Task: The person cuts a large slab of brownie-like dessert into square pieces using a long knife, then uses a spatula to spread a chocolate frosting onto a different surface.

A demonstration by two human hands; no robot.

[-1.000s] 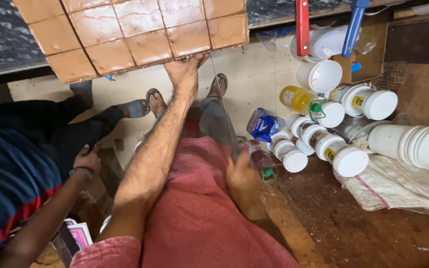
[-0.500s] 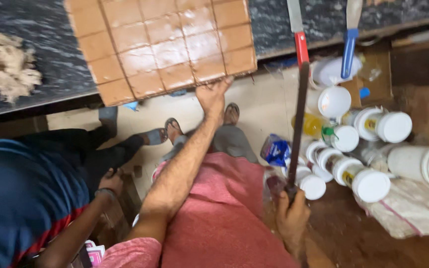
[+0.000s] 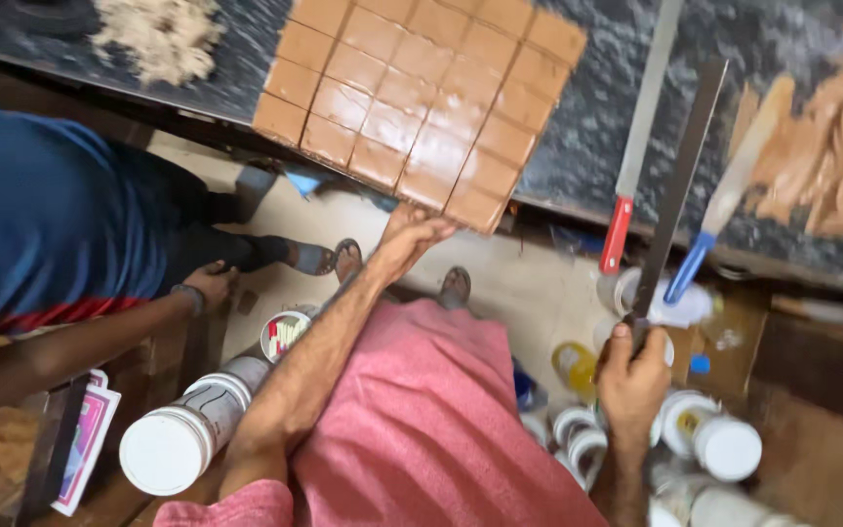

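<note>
Now raised higher: long knife (image 3: 673,195) gripped in right hand (image 3: 633,371); left hand (image 3: 412,234) steadying scored slab (image 3: 421,98); cutting likely follows.

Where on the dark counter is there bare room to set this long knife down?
Bare counter lies between the scored brown slab and the red-handled knife. A smaller patch sits between the slab and the crumb pile. Right of the long knife in the right hand it is crowded: blue-handled spatula, brown paste.
</note>
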